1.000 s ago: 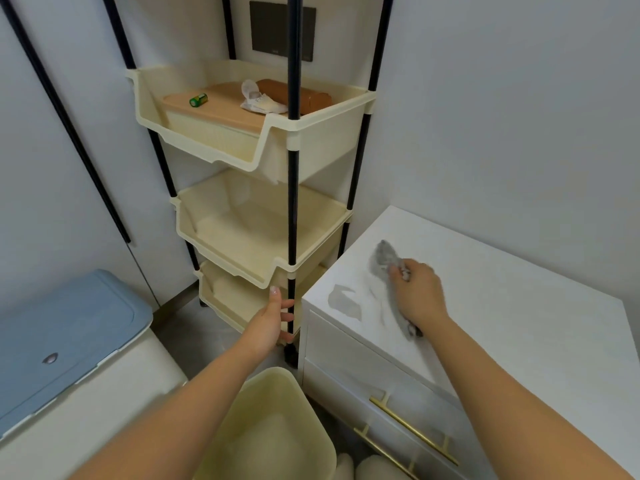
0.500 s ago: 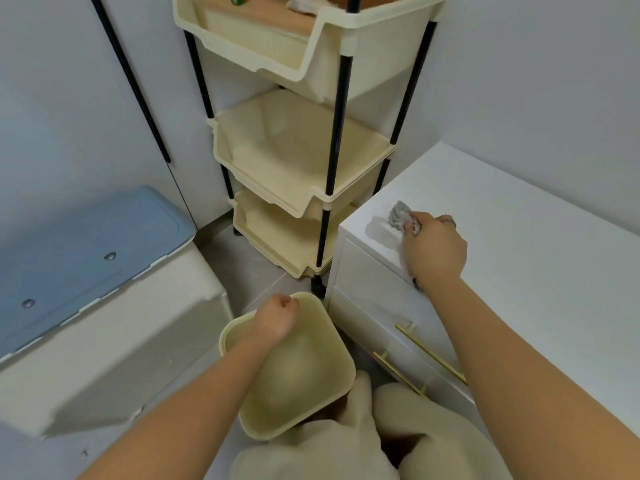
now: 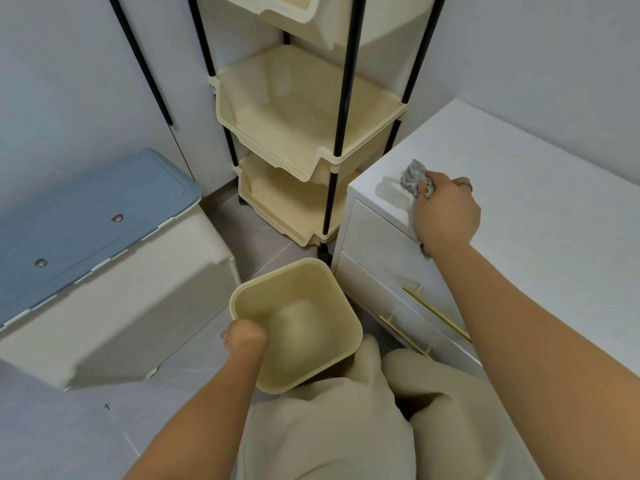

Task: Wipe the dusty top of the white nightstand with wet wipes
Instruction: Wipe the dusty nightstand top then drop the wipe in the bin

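We see the white nightstand (image 3: 519, 209) at the right, its top a pale, matte surface with a greyish smear of dust near the front left corner. The wet wipe (image 3: 414, 176) is crumpled into a grey, soiled wad and lies on that top just behind the smear, close to the left edge. Our right hand (image 3: 445, 213) rests over it, fingers (image 3: 424, 188) curled down and pinching the wad against the surface; a ring shows on one finger. Below the top, two white drawer fronts carry slim brass handles (image 3: 434, 315).

On the floor, just beside the nightstand's front corner, stands a cream bin (image 3: 242, 296), open and with nothing visible inside. Our left hand (image 3: 244, 337) grips its near rim, fingers closed over the edge; the fingertips are hidden inside the bin. Behind it rises a tiered rack (image 3: 339, 98) of black poles holding cream trays (image 3: 311, 168), and the trays we can see into look bare. At the left sits a large beige storage box with a blue lid (image 3: 86, 216), closed.

The wipe is near the left edge and the front edge of the top, while a broad stretch of bare white surface extends to the right and back toward the wall. The grey floor (image 3: 69, 427) between box, bin and rack is narrow; our knees in beige cloth fill the lower middle.
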